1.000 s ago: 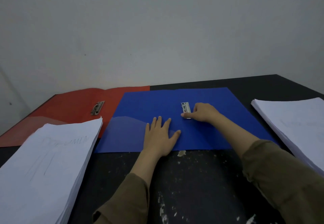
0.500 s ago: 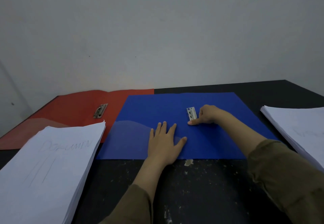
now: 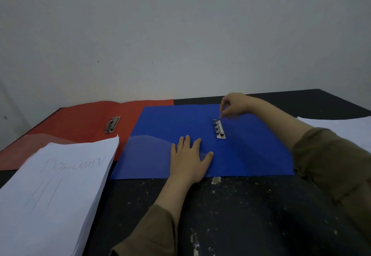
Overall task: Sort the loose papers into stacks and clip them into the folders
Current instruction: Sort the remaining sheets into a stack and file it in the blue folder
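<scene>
Clip (image 3: 219, 129) lever now lifted on blue folder (image 3: 164, 123): right hand (image 3: 233, 103) pinches it, left hand (image 3: 189, 159) flat beside, so folder looks ready for papers (image 3: 60, 177).

Blue folder (image 3: 166, 127), red folder (image 3: 80, 121), white paper stack (image 3: 60, 185), black speckled table (image 3: 251, 205)

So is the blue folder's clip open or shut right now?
Open. The right hand pinches the clip lever, lifted off the blue folder; left hand presses the folder flat.
</scene>
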